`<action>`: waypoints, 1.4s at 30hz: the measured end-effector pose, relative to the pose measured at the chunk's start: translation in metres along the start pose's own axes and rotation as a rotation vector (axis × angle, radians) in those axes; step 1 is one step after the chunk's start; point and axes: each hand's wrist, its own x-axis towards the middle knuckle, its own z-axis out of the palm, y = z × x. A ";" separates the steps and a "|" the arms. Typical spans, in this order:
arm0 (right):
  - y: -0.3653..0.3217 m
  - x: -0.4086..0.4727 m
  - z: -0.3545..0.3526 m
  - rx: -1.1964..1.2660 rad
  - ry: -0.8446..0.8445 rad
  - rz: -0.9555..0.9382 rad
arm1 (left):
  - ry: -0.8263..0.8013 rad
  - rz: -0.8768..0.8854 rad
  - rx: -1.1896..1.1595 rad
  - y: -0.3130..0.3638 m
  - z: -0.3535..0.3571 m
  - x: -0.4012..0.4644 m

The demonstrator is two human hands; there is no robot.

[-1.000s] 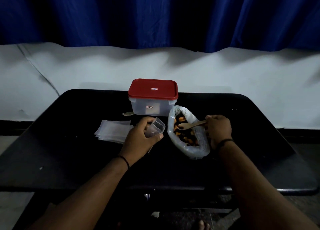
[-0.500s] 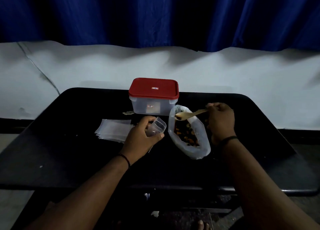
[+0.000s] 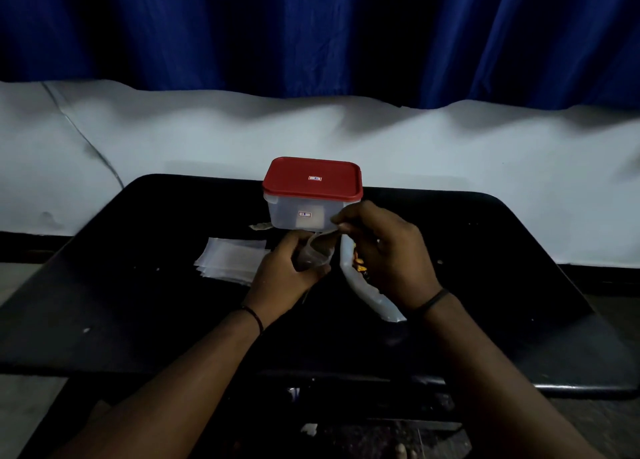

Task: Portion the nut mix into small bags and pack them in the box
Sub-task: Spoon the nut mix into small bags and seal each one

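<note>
A dark blue pleated curtain (image 3: 311, 36) hangs behind a white-draped ledge, and in front of it stands a black tabletop (image 3: 138, 302) where the work goes on. The left hand (image 3: 282, 278) curls round a small clear plastic bag (image 3: 317, 250), holding its mouth up and open toward the right. The right hand (image 3: 384, 250) is just beside it, fingers pinched at the bag's upper rim on what looks like a pale spoon handle, though the tool is mostly hidden and I cannot be sure. The coming move seems to turn on this: the small bag's opening lies to the left of and just below the right hand's pinch, so a load would tip leftward and down into it. The large clear bag of nut mix (image 3: 360, 285) lies under the right hand, its long axis running from far-left to near-right. Counted: one clear plastic box with a red lid (image 3: 311, 190), shut, at the far side touching neither hand; one stack of flat empty bags (image 3: 232, 261) left of the left hand, number of sheets unclear; one scrap (image 3: 261, 227) by the box.
</note>
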 end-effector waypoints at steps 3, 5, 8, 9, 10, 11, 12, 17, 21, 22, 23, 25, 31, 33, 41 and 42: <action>0.003 0.002 -0.002 0.207 0.189 0.192 | -0.002 -0.001 -0.014 -0.002 0.000 0.001; 0.011 0.003 -0.006 0.279 0.346 0.321 | 0.001 0.002 -0.020 -0.005 0.001 0.002; 0.030 0.001 -0.016 0.174 0.453 0.510 | 0.005 0.005 -0.025 -0.008 0.001 0.003; 0.037 -0.001 -0.020 0.067 0.432 0.566 | 0.007 0.003 -0.027 -0.010 0.001 0.003; 0.044 -0.004 -0.023 -0.016 0.403 0.614 | 0.010 0.000 -0.029 -0.011 0.001 0.003; 0.050 -0.007 -0.025 -0.054 0.372 0.651 | 0.010 -0.002 -0.031 -0.012 0.001 0.004; 0.053 -0.009 -0.026 -0.069 0.343 0.679 | 0.008 -0.003 -0.032 -0.012 0.002 0.004; 0.060 -0.010 -0.020 -0.172 0.191 0.684 | -0.004 -0.008 -0.022 -0.010 0.002 0.002; 0.065 -0.012 -0.011 -0.115 0.139 0.789 | -0.007 -0.003 -0.021 -0.011 0.003 0.002; 0.067 -0.012 -0.009 -0.107 0.129 0.818 | -0.010 0.000 -0.021 -0.011 0.003 0.003; 0.070 -0.012 -0.008 -0.104 0.114 0.847 | -0.010 0.002 -0.019 -0.011 0.003 0.003; 0.076 -0.013 -0.006 -0.106 0.089 0.890 | -0.005 0.007 -0.009 -0.011 0.003 0.003; 0.077 -0.011 -0.005 -0.087 0.127 0.870 | -0.007 -0.001 -0.011 -0.012 0.004 0.005; 0.079 -0.011 -0.005 -0.064 0.118 0.890 | -0.007 -0.003 -0.014 -0.014 0.004 0.005; 0.083 -0.010 -0.019 -0.112 0.168 0.876 | -0.003 -0.005 -0.026 -0.013 0.004 0.004; 0.082 -0.009 -0.021 -0.124 0.172 0.853 | -0.004 -0.003 -0.024 -0.012 0.003 0.004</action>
